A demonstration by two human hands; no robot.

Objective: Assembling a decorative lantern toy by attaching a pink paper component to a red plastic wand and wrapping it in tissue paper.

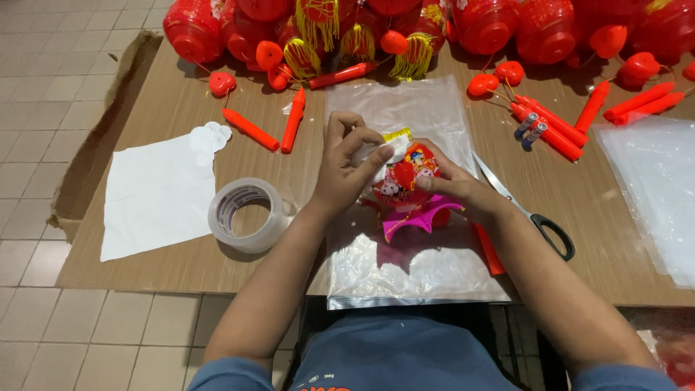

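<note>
While both hands point(391, 170) curl inward, fingers grasp a small red lantern point(402, 177) above clear bags point(405, 261).

Pale tiled floor point(43, 87) (grey grout) under a wood-grain tabletop point(166, 108).

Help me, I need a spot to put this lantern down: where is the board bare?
Bare board lies between the white sheet and the lantern pile, and right of the scissors, before the clear bags. The far edge is crowded.
</note>
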